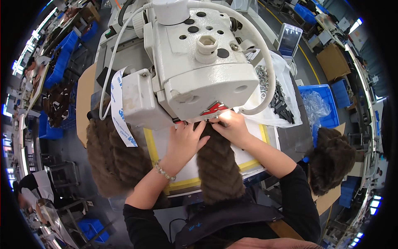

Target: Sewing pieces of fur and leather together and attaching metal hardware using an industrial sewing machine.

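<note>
Three masses of brown fur lie near you: a ribbed fur piece (114,159) on your left, a fur strip (219,170) running from the sewing machine (207,79) toward your lap, and a fur bundle (331,164) on your right. At least two other people are visible at the far left. One bracelet (163,172) circles your left wrist. Beyond your right forearm, one plastic bag (280,64) holds metal bits (262,76) and black clips (282,108), too many and too small to count. One blue tub (331,116) to its right holds clear plastic (316,103).

As for printing, a white strip (120,120) hanging left of the machine carries blue lettering, one red-and-white badge (213,108) sits on the machine's front, and a small blue mark shows on the dark cloth (232,220) at your lap.

Your left hand (184,139) reaches up from the lower left, palm down, fingers spread and thumb apart from the index, their tips at the machine's underside beside the strip's far end. Your right hand (230,124) comes in from the right with bent fingers touching that same end; you may be pinching it, but I cannot tell.
</note>
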`<state>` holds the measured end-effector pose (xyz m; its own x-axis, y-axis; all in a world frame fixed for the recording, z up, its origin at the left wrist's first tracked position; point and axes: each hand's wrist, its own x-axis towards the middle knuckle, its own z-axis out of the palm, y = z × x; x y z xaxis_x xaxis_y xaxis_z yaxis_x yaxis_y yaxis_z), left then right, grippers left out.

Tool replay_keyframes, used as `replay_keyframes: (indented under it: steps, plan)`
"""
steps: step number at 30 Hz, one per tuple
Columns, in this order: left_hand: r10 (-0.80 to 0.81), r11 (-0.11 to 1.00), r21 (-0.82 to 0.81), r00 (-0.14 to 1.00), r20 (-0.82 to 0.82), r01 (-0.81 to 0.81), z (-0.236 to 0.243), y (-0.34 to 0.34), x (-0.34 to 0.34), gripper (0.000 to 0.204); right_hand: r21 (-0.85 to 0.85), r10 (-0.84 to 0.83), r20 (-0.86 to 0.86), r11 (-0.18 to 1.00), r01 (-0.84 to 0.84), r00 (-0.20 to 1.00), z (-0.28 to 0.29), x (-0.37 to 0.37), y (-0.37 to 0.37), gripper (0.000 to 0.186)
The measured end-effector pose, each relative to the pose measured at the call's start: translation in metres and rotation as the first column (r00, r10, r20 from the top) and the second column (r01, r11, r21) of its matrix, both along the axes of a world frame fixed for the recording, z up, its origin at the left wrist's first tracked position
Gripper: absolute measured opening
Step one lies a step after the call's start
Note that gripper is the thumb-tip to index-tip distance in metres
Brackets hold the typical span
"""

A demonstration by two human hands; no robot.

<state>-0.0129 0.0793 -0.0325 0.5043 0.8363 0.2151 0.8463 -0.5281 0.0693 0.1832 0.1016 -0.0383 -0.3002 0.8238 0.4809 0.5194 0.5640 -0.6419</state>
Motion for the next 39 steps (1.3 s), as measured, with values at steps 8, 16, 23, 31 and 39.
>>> replay_keyframes:
  steps: [8, 16, 23, 31, 39]
  plan:
    - [-0.147, 0.988, 0.069, 0.986, 0.081, 0.142, 0.010, 0.004, -0.013, 0.047, 0.020, 0.011, 0.112, 1.000, -0.013, 0.994, -0.002, -0.003, 0.001, 0.015]
    - [-0.072, 0.989, -0.113, 0.982, 0.175, 0.093, 0.011, 0.009, -0.010, 0.052, 0.071, 0.024, 0.173, 0.997, -0.037, 0.985, 0.003, -0.005, 0.002, 0.016]
    - [-0.044, 0.975, -0.202, 0.970, 0.240, 0.094, 0.008, 0.017, -0.009, 0.060, 0.282, -0.035, 0.256, 0.959, -0.040, 0.966, 0.008, -0.009, 0.001, 0.022]
    - [-0.114, 0.986, 0.139, 0.982, 0.149, 0.093, 0.017, 0.015, -0.003, 0.052, 0.414, 0.030, 0.306, 0.896, -0.161, 0.951, 0.002, 0.000, -0.001, 0.013]
    - [-0.147, 0.989, 0.064, 0.964, 0.222, 0.136, 0.008, 0.017, -0.011, 0.052, 0.133, -0.076, 0.206, 0.990, 0.049, 0.976, -0.002, -0.002, 0.000, 0.018]
